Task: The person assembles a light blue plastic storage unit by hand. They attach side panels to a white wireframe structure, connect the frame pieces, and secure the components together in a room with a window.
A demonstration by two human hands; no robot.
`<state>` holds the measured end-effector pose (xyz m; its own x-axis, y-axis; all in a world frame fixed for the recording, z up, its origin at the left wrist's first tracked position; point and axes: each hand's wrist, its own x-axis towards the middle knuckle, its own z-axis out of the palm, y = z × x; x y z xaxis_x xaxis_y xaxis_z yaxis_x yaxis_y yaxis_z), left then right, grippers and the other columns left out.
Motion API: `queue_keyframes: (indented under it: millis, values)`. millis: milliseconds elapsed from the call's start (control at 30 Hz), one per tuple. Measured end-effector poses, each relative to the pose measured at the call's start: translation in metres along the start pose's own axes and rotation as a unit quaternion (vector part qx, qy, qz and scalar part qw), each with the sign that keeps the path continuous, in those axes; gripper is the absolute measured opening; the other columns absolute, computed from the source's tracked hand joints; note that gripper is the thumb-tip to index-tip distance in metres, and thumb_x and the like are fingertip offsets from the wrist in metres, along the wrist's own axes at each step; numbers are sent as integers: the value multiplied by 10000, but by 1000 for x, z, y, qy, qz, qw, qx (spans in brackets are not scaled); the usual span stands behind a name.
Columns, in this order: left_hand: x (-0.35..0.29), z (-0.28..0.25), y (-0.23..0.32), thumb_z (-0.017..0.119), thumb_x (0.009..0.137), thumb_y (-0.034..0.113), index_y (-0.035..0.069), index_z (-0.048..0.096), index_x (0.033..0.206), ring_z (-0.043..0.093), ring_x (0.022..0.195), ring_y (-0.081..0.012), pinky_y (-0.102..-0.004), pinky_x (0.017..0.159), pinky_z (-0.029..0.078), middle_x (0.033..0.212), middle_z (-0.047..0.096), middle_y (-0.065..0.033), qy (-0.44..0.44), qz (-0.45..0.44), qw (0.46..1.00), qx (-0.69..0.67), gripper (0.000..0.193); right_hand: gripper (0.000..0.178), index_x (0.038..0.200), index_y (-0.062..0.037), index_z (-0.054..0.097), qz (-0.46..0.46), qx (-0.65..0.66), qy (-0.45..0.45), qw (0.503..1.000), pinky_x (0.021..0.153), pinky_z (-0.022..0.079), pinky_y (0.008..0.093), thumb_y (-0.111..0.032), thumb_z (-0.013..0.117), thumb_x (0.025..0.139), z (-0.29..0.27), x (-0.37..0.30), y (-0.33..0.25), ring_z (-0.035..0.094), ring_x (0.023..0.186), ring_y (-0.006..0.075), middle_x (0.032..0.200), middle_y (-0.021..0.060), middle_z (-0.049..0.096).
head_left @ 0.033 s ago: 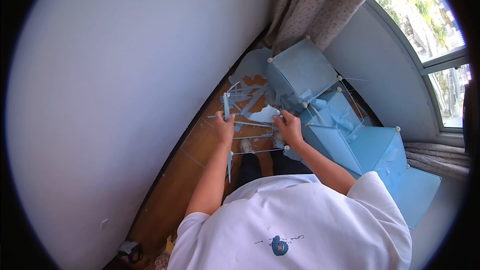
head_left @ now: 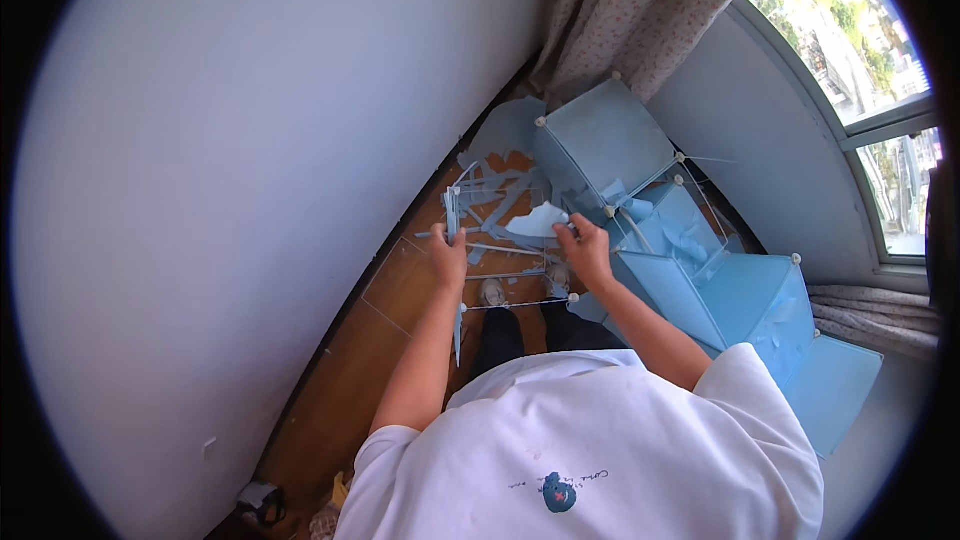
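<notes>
A wire cube frame point(head_left: 515, 303) with white corner connectors stands in front of me, narrow strips of pale blue plastic sheet point(head_left: 453, 212) still along its left side. My left hand point(head_left: 450, 252) is closed around that left side, fingers wrapped over the strip and the wire. Between the thumb and fingers of my right hand point(head_left: 588, 248) is a torn piece of plastic sheet point(head_left: 535, 223), pale on its upper face and jagged at the edge. It hangs out to the left, over the frame. The fingertips of my right hand partly cover its right end.
Blue plastic cube shelving point(head_left: 610, 140) stands close on the right, with further panels point(head_left: 760, 290) nearer me. Torn plastic scraps point(head_left: 500, 195) litter the wooden floor point(head_left: 370, 340). A white wall point(head_left: 280, 140) runs along the left; a floral curtain point(head_left: 650, 0) hangs at the back.
My right hand has shifted slightly to the right, and the torn plastic piece has moved right and a little up with it. My left hand has hardly moved.
</notes>
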<state>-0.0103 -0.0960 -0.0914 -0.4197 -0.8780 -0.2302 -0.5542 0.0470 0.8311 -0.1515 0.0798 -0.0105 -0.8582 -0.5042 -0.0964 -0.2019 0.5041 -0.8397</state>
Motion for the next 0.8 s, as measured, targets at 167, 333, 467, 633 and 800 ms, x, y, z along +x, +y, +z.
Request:
queue_keyframes:
  millis: [167,333,467,633,800]
  values:
    - [-2,-8,12,491,882,220,32,561,830,500,454,-103,-233,434,405,638,539,-26,-69,-168,965,-190,207,295,784,7,553,51,-133,-38,989,578,456,370,-274,629,741,-29,43,48,600,662,311,680,152,612]
    - [0,-8,24,489,888,254,22,582,904,525,471,-99,-228,437,419,645,559,-33,-136,-214,916,-310,251,395,896,-22,575,42,-234,-127,963,688,462,399,-375,619,725,13,30,33,593,793,330,772,146,631]
    - [-7,-4,26,495,885,249,16,573,907,550,510,-112,-233,455,439,699,588,-56,-172,-176,936,-250,247,349,969,3,600,60,-21,-268,961,588,471,285,-302,584,799,50,33,0,599,650,175,782,116,628]
    - [-19,-1,36,488,888,205,10,564,919,574,543,-126,-228,479,449,754,611,-68,-203,-115,948,-218,211,270,900,15,609,163,171,-272,933,546,463,254,-242,557,834,80,38,-20,571,629,117,714,64,607]
    - [-23,0,34,531,864,212,3,580,885,582,545,-122,-218,466,451,737,620,-58,-221,-147,930,-253,216,215,845,29,598,176,177,-266,931,554,469,260,-183,570,825,87,38,-12,579,643,123,714,59,602]
